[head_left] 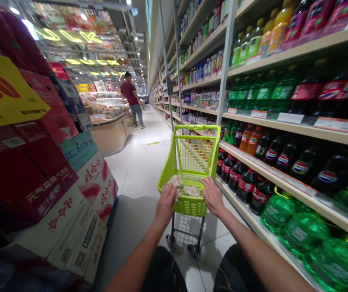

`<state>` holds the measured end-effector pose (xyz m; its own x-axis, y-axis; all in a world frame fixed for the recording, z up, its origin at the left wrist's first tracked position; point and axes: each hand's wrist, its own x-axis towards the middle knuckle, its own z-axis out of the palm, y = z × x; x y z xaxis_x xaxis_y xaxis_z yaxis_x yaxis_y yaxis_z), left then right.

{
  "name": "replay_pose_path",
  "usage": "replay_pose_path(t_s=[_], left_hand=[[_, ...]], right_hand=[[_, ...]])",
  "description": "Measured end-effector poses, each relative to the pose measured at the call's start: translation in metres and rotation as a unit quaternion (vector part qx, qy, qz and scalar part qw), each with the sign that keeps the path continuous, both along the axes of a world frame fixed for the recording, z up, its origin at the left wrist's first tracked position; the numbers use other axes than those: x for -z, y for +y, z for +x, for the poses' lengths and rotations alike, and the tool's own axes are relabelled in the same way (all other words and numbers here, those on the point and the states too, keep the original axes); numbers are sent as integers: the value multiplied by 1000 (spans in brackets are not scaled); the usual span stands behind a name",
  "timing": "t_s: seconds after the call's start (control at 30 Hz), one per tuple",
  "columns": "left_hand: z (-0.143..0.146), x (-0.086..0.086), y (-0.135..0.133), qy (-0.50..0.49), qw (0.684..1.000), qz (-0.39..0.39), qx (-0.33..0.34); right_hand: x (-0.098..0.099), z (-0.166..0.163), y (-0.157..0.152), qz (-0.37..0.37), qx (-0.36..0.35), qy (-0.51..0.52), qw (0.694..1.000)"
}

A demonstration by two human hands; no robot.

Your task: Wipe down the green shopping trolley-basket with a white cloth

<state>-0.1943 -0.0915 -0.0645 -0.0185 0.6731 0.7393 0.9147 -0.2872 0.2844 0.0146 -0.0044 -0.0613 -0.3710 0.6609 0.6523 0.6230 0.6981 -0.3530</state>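
Note:
A small lime-green shopping cart [192, 162] stands in the aisle right in front of me. My left hand [166, 201] is closed over the cart's near rim on the left. On the right of that rim rests my right hand [212, 196], fingers curled over it. Between my hands, inside the basket, lie pale wrapped packages [189, 189] with a pink and white pattern.
Shelves of soda bottles [283, 158] run along the right. Stacked red and white cartons [70, 194] with a yellow sign [3, 93] stand at the left. A person in a dark red shirt [133, 101] walks farther down the tiled aisle [140, 162], beside a counter [110, 129].

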Motion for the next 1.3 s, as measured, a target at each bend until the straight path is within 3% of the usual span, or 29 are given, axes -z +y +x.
replay_pose_path(t_s=[0.1, 0.17, 0.33, 0.53, 0.7, 0.77, 0.83, 0.93, 1.0, 1.2, 1.3], left_hand=[[34, -17, -3, 56, 990, -57, 116], [51, -25, -4, 40, 986, -67, 148], [60, -27, 2, -44, 994, -75, 64], [26, -32, 9, 111, 980, -132, 101], [-35, -50, 9, 79, 991, -111, -13], [-35, -44, 8, 73, 991, -109, -31], [-14, -32, 8, 75, 992, -102, -19], [30, -14, 5, 86, 992, -77, 43], [44, -10, 2, 95, 990, -74, 72], [23, -22, 0, 82, 988, -132, -7], [30, -20, 4, 70, 988, -127, 62]], right_hand=[[2, 1, 2, 8, -25, 9, 1000], [3, 3, 4, 9, -42, 15, 999], [3, 10, 7, 0, -64, 20, 998], [1, 13, 7, -9, -62, 21, 998], [3, 16, 9, -13, -63, 31, 997], [4, 16, 10, -10, -57, 40, 998], [5, 17, 11, -6, -52, 46, 998], [6, 22, 12, -4, -54, 42, 998], [6, 26, 14, -4, -59, 38, 998], [6, 26, 16, -7, -53, 41, 998], [4, 22, 15, -12, -53, 41, 998]])
